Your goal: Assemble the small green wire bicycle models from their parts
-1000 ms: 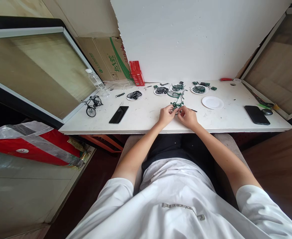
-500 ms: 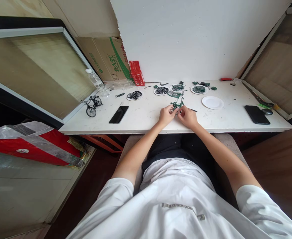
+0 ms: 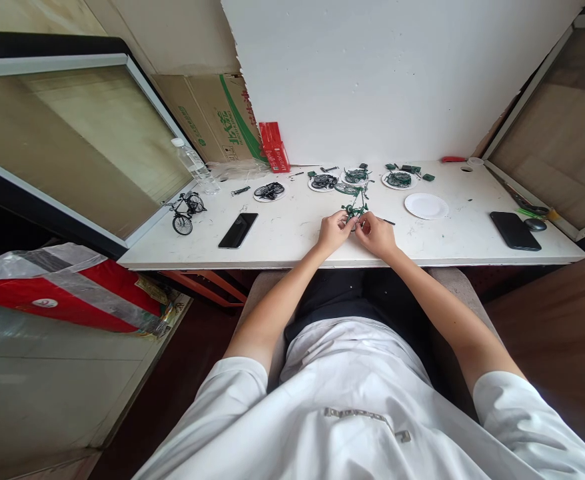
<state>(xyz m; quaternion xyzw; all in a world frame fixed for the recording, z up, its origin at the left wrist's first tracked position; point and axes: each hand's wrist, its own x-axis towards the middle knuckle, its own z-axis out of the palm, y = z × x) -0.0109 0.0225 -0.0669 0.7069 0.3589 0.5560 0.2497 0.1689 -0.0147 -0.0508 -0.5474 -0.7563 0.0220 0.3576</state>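
A small green model bicycle (image 3: pixel 358 195) lies on the white table near its front edge, one wheel pointing toward the back. My left hand (image 3: pixel 336 231) grips its near end from the left, fingers pinched together. From the right, my right hand (image 3: pixel 378 233) closes thumb and fingers on the same near part. The fingertips of both hands almost meet there and hide most of the near wheel. Beside my right hand lies a thin dark stick-like tool (image 3: pixel 388 222). An unused-looking white paper plate (image 3: pixel 426 206) sits further right.
Plates with green parts (image 3: pixel 399 179) and black parts (image 3: pixel 269 191) line the back. At left stand a black model bicycle (image 3: pixel 186 211), a phone (image 3: pixel 238 231) and a water bottle (image 3: pixel 192 162). Another phone (image 3: pixel 515 231) lies right. A red box (image 3: pixel 274 147) leans behind.
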